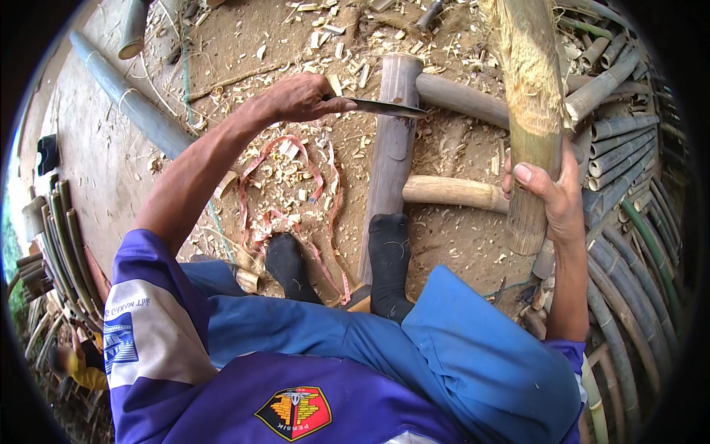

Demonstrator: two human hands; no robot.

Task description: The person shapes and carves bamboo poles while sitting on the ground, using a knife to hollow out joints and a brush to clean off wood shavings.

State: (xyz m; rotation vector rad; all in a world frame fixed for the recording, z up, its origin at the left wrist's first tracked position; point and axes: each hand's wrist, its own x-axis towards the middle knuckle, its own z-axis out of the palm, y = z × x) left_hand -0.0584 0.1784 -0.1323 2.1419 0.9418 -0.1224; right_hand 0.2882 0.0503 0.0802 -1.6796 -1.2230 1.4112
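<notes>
My left hand [299,98] is closed around the handle of a knife [381,107]. Its dark blade points right and crosses above an upright-looking wooden beam [396,148] of a low frame; I cannot tell whether they touch. On the right, my right hand [551,189] wraps round a thick bamboo pole [534,89] near its lower end. The pole's upper part is shaved pale and fibrous, while the part around my hand keeps a greenish-brown surface. Its top runs out of view.
Two crosspieces, one a pale pole [455,192], join the beam. Pink tape [248,177] lies curled among wood shavings near my dark-socked feet [288,263]. Bamboo poles [629,140] are stacked at right. A long grey bamboo [133,103] lies at left; another person [87,362] is far left.
</notes>
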